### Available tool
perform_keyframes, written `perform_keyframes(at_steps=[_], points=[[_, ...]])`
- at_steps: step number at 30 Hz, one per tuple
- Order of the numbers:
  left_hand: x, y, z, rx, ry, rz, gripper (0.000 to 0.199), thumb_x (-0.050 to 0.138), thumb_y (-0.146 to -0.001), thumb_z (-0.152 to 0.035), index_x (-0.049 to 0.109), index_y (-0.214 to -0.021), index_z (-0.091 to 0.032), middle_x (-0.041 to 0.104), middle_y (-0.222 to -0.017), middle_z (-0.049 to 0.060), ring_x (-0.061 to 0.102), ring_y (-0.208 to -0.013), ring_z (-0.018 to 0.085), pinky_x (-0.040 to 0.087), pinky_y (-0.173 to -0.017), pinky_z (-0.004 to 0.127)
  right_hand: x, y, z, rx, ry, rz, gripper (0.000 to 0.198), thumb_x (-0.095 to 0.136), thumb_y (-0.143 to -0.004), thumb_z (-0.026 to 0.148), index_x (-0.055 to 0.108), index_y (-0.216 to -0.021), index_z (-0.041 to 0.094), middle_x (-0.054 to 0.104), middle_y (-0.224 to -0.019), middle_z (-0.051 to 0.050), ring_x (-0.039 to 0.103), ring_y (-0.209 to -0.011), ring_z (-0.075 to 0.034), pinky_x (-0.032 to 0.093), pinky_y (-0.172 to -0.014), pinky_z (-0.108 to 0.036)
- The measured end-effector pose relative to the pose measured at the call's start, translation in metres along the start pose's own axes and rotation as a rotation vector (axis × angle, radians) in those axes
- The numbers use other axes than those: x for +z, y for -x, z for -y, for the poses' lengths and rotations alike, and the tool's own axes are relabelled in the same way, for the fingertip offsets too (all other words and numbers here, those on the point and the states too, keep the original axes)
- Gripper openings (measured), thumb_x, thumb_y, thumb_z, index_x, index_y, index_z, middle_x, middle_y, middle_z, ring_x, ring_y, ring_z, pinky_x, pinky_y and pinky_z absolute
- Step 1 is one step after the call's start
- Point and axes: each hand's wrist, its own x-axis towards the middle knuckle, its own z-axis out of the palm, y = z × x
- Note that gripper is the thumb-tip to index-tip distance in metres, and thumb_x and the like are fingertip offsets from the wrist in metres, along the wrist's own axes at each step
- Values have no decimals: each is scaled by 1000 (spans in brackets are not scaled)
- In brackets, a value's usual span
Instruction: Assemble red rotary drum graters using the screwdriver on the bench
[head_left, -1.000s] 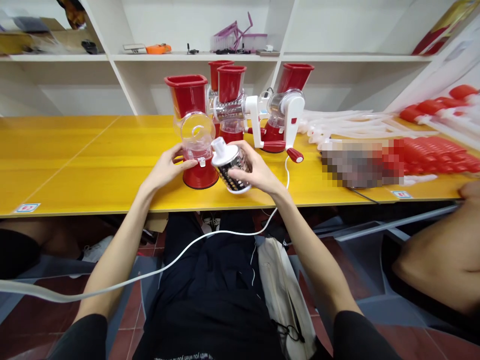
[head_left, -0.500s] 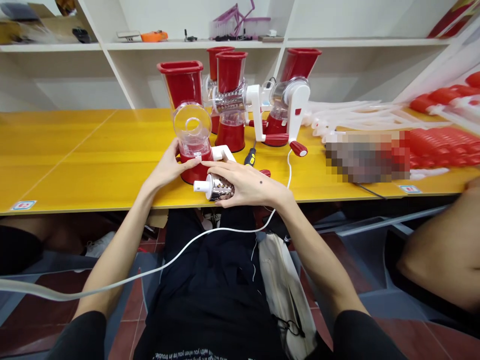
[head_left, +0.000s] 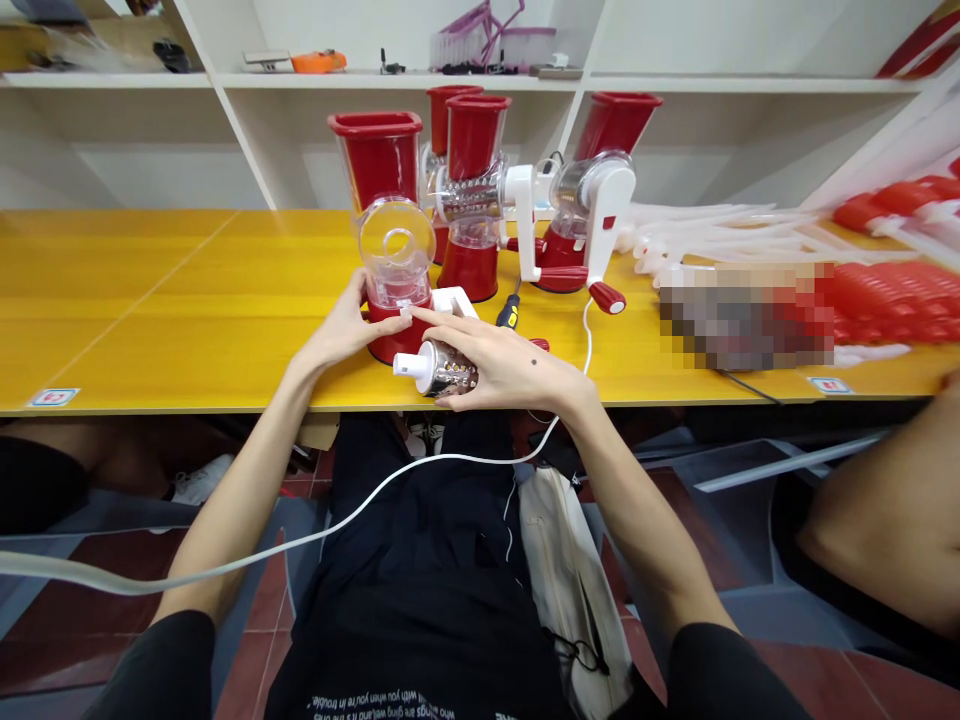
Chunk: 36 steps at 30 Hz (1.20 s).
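Note:
A red and clear rotary grater (head_left: 379, 165) stands upright near the table's front edge, its round clear housing facing me with no drum in it. My left hand (head_left: 339, 328) is closed round the left side of its red base, the thumb across the front. In my right hand (head_left: 514, 358) is a metal grater drum (head_left: 448, 372), lying sideways with its white shaft pointing left; the palm covers its right end. My right fingertips touch the front of the base near the left thumb. A white crank handle (head_left: 454, 299) lies behind the right hand, partly hidden.
Several assembled rotary graters, one nearest the middle (head_left: 469, 270), stand behind. A yellow-black screwdriver (head_left: 508, 311) lies on the yellow table (head_left: 150, 330). White cable (head_left: 390, 498) crosses my lap. Red and white parts (head_left: 892, 300) pile at right. Other people sit on both sides.
The view has shifted slightly, so the things on the table appear a little further right. Both hands keep their holds on the grater base and the drum.

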Motion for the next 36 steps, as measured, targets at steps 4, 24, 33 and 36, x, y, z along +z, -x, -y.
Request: perform_keyframes(at_steps=[4, 24, 33, 36], points=[[-5, 0, -2, -1, 39, 51, 80, 92, -66, -47, 56, -131, -20, 63, -146, 16, 64, -133, 36, 49, -117, 52, -1, 1, -4, 11, -15, -18, 63, 78, -78, 36, 60, -136, 20, 32, -172, -7, 45, -155, -31, 44, -131, -55], [-28, 53, -91, -44, -391, 101, 62, 65, -91, -68, 63, -133, -21, 74, -125, 15, 73, -111, 37, 58, -101, 53, 22, -22, 17, 275, -1218, -553, 81, 88, -56, 68, 50, -112, 23, 68, -105, -1, 65, -93, -11, 61, -89, -26], [7, 61, -118, 96, -67, 19, 75, 94, -70, -47, 56, -130, -25, 63, -131, 9, 64, -127, 39, 55, -108, 52, 30, -19, 36, 202, -1119, -786, 93, 70, -71, 80, 29, -138, 29, 61, -139, -9, 67, -124, -18, 57, -120, -42], [-9, 42, -98, 192, 113, -67, 72, 95, -65, -57, 62, -120, -22, 67, -118, 8, 69, -112, 32, 60, -95, 45, 22, -25, 24, 158, -926, -865, 91, 46, -76, 94, 36, -137, 26, 53, -148, -12, 60, -137, -20, 47, -131, -44]])
